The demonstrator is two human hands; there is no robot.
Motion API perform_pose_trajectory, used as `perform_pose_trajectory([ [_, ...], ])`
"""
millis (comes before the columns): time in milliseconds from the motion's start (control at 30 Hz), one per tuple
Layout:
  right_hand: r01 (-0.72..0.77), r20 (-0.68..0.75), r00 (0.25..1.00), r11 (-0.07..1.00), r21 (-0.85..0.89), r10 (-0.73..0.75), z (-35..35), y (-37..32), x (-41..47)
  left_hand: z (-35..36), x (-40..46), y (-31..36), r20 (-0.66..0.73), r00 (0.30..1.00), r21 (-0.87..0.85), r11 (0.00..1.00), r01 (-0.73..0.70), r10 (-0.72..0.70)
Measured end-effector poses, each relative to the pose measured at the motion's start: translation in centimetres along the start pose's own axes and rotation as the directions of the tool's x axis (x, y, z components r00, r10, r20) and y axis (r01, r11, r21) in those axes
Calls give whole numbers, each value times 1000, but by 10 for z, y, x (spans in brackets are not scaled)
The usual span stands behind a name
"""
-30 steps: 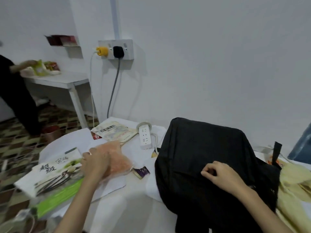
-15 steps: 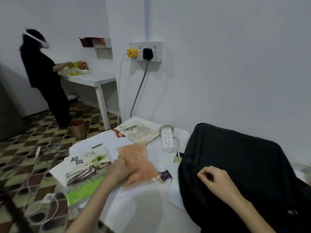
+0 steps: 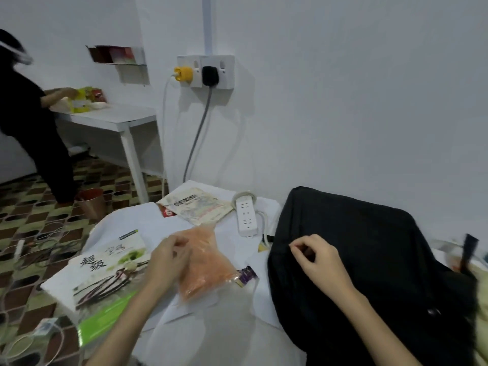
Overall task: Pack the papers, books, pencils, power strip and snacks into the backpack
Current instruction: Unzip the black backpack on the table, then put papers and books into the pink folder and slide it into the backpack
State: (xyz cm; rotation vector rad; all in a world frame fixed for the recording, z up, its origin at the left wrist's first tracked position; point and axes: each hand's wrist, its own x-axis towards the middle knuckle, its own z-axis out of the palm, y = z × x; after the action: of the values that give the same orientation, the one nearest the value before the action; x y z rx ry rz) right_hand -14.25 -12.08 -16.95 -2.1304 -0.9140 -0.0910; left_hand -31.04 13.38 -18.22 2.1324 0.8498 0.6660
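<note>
- My left hand [image 3: 169,256] lies on the near-left edge of the clear plastic snack bag filled with orange crumbs [image 3: 204,262], at about 9 o'clock of the bag; the fingers [image 3: 182,249] curl onto the film, though I cannot tell whether they have closed on it or only rest there.
- My right hand [image 3: 314,260] sits on the black fabric backpack [image 3: 369,254], which slumps on the white counter [image 3: 224,334] at 3 o'clock of the snack bag; those fingers are pinched narrow on the cloth, perhaps on a zip pull, too small to tell.
- The snack bag looks light, soft and slippery, with loose contents that will shift. I judge a pinch at its top edge or a scoop from beneath safest; squeezing the middle would crush the crumbs.
- A small purple foil sachet [image 3: 244,276] touches the bag at its 4 o'clock corner.
- The green-and-white paperback book with black characters [image 3: 105,270] lies at 9 o'clock, stiff and flat; best taken by the spine.
- The white power strip with its coiled cable [image 3: 247,217] lies at 1 o'clock, rigid; the cable could trail.
- A worn pale booklet [image 3: 198,207] rests at 12 o'clock.
- The backpack looks shut, so opening it comes first.
</note>
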Motion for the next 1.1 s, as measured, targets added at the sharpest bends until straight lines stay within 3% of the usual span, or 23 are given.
perform_pose_trajectory([
  [167,-161,-294,947,983,-84,130,-50,27,-26,56,0,73,177,933,-63,949,-308,314],
  [333,-416,-551,773,907,-66,315,-120,62,-98,139,-17,156,380,695,-198,788,-583,610],
  [367,-472,-601,718,880,-49,351,-135,68,-125,158,-33,175,415,626,-258,746,-614,660],
  [500,-589,-689,578,808,17,436,-164,79,-194,201,-80,211,511,456,-393,670,-631,729],
  [633,-679,-771,412,728,96,486,-194,90,-258,237,-127,237,571,317,-471,619,-629,757],
  [733,-746,-780,257,630,216,571,-222,105,-302,262,-159,255,616,238,-509,609,-608,751],
  [867,-784,-738,48,483,390,674,-260,137,-356,293,-210,282,649,202,-525,625,-578,733],
  [967,-784,-647,14,410,466,762,-277,162,-379,318,-254,299,677,151,-508,605,-614,721],
  [1100,-744,-520,49,379,551,853,-287,188,-380,342,-307,309,761,-8,-484,559,-674,649],
])
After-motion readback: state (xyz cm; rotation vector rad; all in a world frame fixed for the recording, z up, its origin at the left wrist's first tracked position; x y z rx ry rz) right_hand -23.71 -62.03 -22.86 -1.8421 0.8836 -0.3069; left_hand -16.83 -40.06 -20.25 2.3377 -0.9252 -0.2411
